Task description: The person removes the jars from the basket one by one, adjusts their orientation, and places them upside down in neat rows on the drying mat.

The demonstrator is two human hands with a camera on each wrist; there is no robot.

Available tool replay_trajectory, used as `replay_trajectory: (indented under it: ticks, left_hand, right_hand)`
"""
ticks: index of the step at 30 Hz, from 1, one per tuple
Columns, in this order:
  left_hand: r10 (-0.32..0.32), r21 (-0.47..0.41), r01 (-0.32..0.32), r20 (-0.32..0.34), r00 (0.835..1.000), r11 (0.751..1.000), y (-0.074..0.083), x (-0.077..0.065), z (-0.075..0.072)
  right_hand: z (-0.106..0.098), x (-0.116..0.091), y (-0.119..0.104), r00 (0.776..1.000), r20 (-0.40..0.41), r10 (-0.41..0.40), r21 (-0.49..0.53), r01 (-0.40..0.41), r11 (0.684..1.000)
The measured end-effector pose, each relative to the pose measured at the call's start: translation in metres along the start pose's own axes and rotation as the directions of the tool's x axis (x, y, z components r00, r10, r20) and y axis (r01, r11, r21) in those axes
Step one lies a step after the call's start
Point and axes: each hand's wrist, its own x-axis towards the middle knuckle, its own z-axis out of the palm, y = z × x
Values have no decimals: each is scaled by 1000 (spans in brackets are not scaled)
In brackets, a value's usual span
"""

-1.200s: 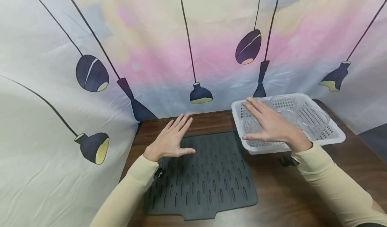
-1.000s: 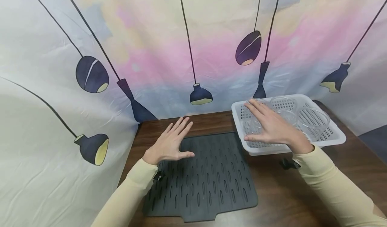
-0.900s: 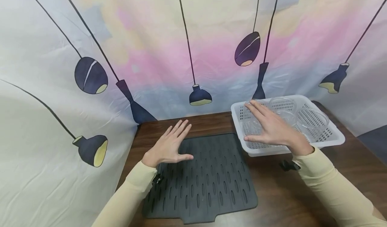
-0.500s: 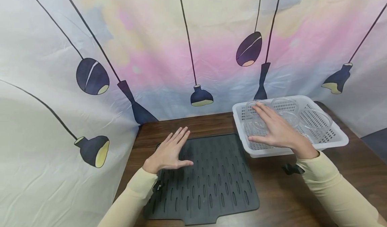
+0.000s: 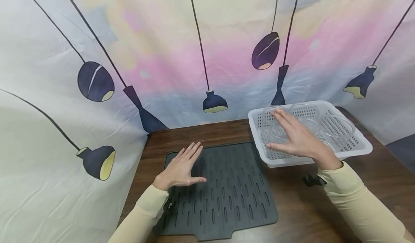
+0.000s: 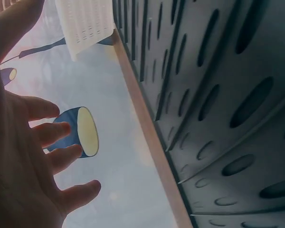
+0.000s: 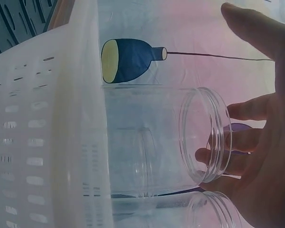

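Note:
My left hand (image 5: 181, 167) hovers over the dark grey ridged drying mat (image 5: 227, 196), with fingers straight and thumb spread away; it holds nothing. In the left wrist view the same hand (image 6: 28, 147) is apart from the mat (image 6: 237, 95). At the right, my right hand (image 5: 296, 138) is over the white perforated basket (image 5: 360, 151), fingers extended and thumb out. Several clear jars stand in it. The right wrist view has one clear jar (image 7: 147, 137) with a threaded rim, and my right hand's fingers (image 7: 247, 111) near its mouth; I cannot tell whether they touch.
A brown wooden table (image 5: 291, 207) carries the mat and basket. Behind it hangs a pastel cloth backdrop (image 5: 175, 55) printed with dark pendant lamps. Other clear jars (image 5: 337, 126) stand close together on the basket's right side.
My left hand has come lower, nearer to me over the mat. My right hand has shifted slightly right above the basket. The mat, basket and jars stay in place.

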Motion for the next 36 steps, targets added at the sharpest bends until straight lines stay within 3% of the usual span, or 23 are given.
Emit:
replay_trajectory:
  ticks: [8,16,29,36]
  left_hand:
    - [-17,-15,17,54,998,1000,-1,-5,13]
    - [-25,-16,27,85,996,1000,-3,-11,23]
    - [-33,-28,37,138,990,999,-5,-21,38]
    - [-28,-39,34,145,989,999,-6,-23,43]
  right_hand:
    - [0,-2,-2,1000,6,-22,-51,22,998]
    - [2,-1,-3,995,-45,-89,-109,84,990]
    - [5,1,-4,995,-83,-56,-58,52,997]
    - [7,2,-3,987,-134,-94,-62,86,994]
